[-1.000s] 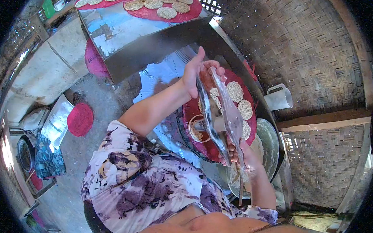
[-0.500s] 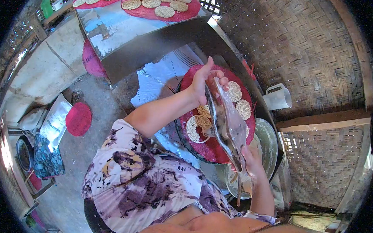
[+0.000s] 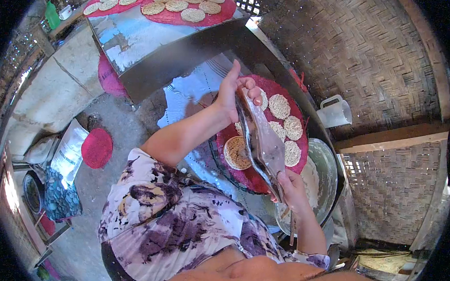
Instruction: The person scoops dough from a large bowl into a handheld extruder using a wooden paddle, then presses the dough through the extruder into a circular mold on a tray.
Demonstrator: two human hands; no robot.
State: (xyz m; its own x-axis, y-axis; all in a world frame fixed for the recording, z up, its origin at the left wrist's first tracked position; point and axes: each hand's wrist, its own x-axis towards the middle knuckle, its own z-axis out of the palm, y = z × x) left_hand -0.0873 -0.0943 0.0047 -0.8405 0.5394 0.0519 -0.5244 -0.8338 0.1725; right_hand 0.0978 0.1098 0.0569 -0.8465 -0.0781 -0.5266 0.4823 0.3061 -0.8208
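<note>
A long flat two-part press (image 3: 263,144) is tilted above a round red mat (image 3: 300,111), its two halves close together. My left hand (image 3: 235,93) grips its upper end, thumb raised and fingers curled over the edge. Around the lower end my right hand (image 3: 290,188) is closed. Below the press, on the mat, sits a white ring (image 3: 237,152) with brownish noodle-like strands inside it. Several pale round noodle cakes (image 3: 279,106) lie on the mat, to the right of the press. The press hides part of the mat.
A basin (image 3: 325,170) with pale batter stands to the right of the mat. A white mug (image 3: 335,113) is by the woven wall. At the back, another red mat (image 3: 220,19) holds several cakes. A red round piece (image 3: 97,148) lies at the left.
The press halves have come closer together. Both hands and the press have shifted slightly left, and more strands now fill the white ring.
</note>
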